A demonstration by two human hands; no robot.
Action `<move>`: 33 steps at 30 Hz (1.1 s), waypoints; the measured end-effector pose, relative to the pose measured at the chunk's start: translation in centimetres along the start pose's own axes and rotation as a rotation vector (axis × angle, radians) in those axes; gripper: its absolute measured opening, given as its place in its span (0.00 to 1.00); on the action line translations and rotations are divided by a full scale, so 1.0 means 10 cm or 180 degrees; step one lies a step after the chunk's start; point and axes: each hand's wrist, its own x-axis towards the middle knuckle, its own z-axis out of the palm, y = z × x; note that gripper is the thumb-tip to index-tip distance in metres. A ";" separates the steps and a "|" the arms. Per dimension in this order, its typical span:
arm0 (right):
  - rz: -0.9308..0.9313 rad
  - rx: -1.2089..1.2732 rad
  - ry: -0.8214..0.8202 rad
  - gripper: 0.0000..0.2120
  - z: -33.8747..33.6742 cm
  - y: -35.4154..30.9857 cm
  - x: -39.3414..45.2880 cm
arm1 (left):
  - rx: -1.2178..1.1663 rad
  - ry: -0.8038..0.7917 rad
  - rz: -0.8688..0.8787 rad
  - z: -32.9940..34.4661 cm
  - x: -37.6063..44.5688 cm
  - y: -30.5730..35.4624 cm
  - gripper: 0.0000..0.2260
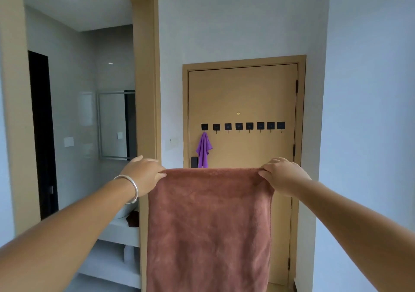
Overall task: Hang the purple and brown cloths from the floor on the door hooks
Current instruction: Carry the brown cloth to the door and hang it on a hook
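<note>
A large brown cloth (208, 228) hangs spread out in front of me, its top edge stretched level. My left hand (143, 173) pinches its upper left corner and my right hand (284, 176) pinches its upper right corner. Ahead stands a tan door (244, 94) with a row of several black hooks (243, 126) at mid height. A purple cloth (204, 149) hangs from the leftmost hook. The brown cloth hides the lower part of the door.
On the left, a tan-framed opening (147, 89) leads into a bathroom with a mirror (115, 124), a basin and a white shelf unit (119, 246). A dark lock plate (194, 162) sits on the door's left edge. White walls flank the door.
</note>
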 end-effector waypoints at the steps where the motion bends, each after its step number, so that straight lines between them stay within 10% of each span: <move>1: 0.0058 0.0009 0.0011 0.20 0.04 -0.02 0.15 | -0.0011 0.0045 0.0049 0.05 0.15 -0.09 0.16; 33: 0.0134 0.0174 0.0027 0.20 1.97 0.59 3.88 | -0.0172 0.0122 0.0121 1.93 3.91 -0.90 0.15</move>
